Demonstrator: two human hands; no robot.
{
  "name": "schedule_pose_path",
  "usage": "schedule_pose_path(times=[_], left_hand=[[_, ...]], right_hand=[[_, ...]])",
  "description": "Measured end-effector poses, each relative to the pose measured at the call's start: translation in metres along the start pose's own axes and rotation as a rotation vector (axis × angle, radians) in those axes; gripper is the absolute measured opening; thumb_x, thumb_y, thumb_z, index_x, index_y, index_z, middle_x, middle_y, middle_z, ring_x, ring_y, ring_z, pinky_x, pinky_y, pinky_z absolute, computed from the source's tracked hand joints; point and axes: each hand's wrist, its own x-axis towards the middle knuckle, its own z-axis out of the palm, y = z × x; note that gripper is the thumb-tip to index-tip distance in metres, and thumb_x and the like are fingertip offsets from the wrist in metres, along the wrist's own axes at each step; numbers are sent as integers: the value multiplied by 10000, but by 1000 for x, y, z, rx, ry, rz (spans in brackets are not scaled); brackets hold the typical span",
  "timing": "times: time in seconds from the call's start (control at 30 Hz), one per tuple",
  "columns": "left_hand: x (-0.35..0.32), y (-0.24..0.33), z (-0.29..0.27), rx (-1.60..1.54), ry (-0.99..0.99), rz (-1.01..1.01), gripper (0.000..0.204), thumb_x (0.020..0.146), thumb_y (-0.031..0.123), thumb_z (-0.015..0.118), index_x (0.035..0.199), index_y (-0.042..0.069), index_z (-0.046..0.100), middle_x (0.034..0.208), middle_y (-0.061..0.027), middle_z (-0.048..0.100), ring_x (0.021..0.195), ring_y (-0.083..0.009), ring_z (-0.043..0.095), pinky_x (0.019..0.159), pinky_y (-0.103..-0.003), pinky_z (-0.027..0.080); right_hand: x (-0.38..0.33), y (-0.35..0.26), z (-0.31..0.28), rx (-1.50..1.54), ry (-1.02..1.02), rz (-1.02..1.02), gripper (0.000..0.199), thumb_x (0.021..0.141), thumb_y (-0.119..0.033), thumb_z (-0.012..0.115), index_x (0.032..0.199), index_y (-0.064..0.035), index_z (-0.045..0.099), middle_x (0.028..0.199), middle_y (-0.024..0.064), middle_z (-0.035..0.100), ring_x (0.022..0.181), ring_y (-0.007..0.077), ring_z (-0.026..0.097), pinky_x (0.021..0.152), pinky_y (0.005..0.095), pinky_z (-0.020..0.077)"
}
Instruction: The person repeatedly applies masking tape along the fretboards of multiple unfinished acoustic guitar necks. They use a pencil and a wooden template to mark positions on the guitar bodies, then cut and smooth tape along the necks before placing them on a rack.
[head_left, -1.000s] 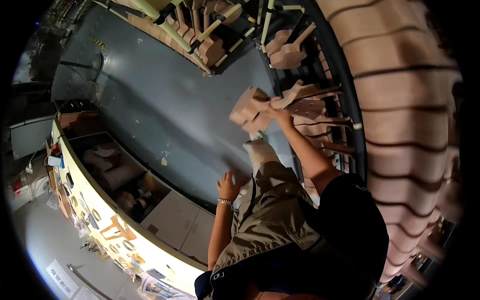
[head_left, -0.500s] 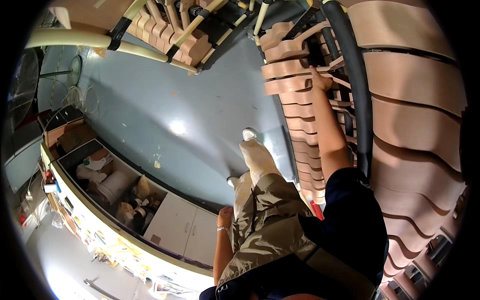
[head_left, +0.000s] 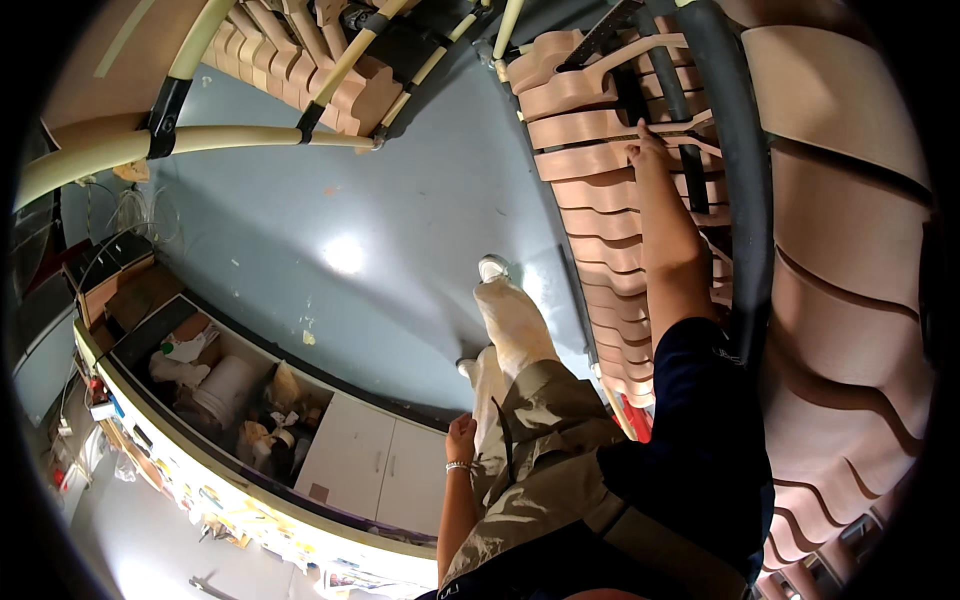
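Observation:
My right arm reaches forward to a row of unfinished wooden guitar bodies with necks [head_left: 580, 128], stacked side by side on a rack. Against two of them, where body meets neck, my right hand [head_left: 650, 148] rests with its thumb and a finger spread apart; the other fingers are partly hidden. I see no grip around a neck. Low beside my thigh hangs my left hand [head_left: 462, 434], fingers curled in and nothing visible in them, a beaded bracelet at its wrist.
A black padded rail [head_left: 735, 170] runs close to my right arm, with larger wooden bodies [head_left: 845, 215] beyond it. Ahead left stands a cream pipe rack [head_left: 235, 138] with more guitar bodies [head_left: 345, 95]. A long bench holds a white cabinet [head_left: 345, 455] and a bucket [head_left: 225, 390].
My view has shifted, and the racks appear nearer. My right hand stays at the same pair of guitar bodies, its finger now more visible. My left hand still hangs curled.

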Motion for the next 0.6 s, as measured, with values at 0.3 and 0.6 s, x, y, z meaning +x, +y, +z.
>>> schedule_pose_path(times=[0.3, 0.6], left_hand=[[0, 11, -12, -30, 49, -3, 383, 833, 221, 654, 1122, -16, 571, 1023, -121, 644, 928, -177, 614, 814, -298, 485], [3, 30, 4, 53, -10, -24, 380, 831, 253, 633, 1126, 19, 578, 951, -122, 661, 872, -200, 636, 777, -321, 494]], right_hand=[[-18, 26, -1, -147, 177, -480, 620, 654, -354, 812, 1007, 87, 559, 874, 148, 674, 698, 237, 642, 610, 339, 554], [-52, 14, 55, -181, -182, -359, 915, 647, -355, 825, 1313, 6, 311, 1150, 160, 496, 996, 267, 494, 783, 358, 442]])
